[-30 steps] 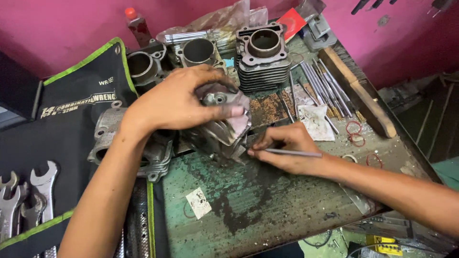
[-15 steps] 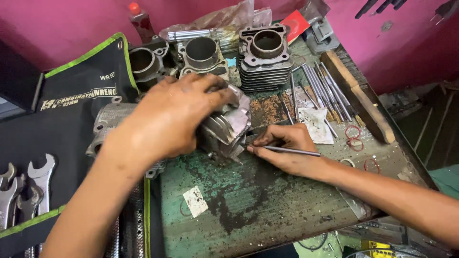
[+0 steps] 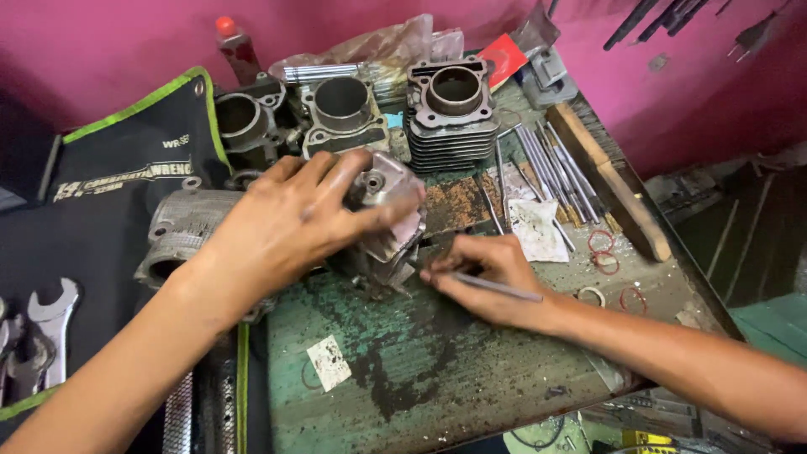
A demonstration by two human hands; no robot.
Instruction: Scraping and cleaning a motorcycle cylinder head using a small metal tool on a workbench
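My left hand (image 3: pixel 294 223) has shifted its hold on the engine cylinder (image 3: pixel 382 223), fingers now spread further across its top, tipping it more toward me. My right hand (image 3: pixel 487 277) has drawn the thin metal pick (image 3: pixel 496 287) slightly lower along the cylinder's base.

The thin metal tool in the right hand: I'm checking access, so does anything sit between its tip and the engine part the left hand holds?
Nothing visible does. The right hand holds the thin metal tool with its tip at the lower edge of the engine part, which the left hand clamps from above. The contact point itself is hidden by the fingers.
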